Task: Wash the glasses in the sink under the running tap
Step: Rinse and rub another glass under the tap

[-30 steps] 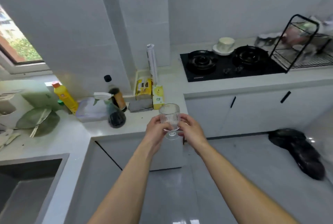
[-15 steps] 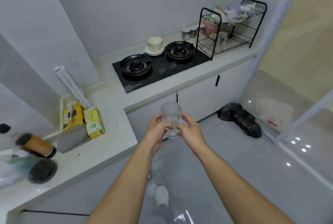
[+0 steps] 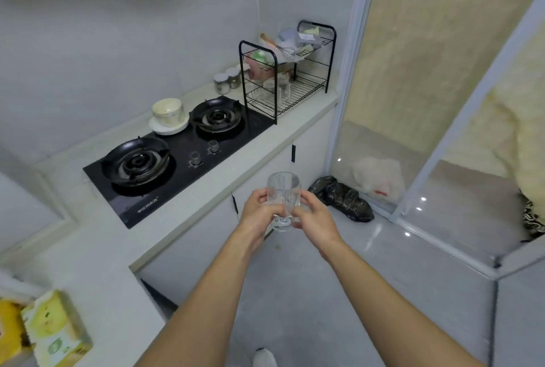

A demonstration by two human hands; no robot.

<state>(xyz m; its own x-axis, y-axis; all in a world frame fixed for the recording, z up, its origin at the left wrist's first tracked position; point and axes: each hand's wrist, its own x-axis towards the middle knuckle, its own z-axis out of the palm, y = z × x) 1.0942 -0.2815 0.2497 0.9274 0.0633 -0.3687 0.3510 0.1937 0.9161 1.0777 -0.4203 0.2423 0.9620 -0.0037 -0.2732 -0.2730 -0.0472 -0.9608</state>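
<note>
A black two-burner gas hob sits in a pale countertop. Behind it, a cream bowl rests on a white plate. A black wire dish rack stands beside it. A black bin bag lies on the floor.

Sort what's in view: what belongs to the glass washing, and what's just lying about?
Job: ribbed clear stemmed glass, held by left hand and right hand.

Lying about: black two-burner gas hob, black wire dish rack, black plastic bag, cream bowl.

Clear ribbed stemmed glass, upright and empty, in mid-air above the floor, off the counter.
</note>
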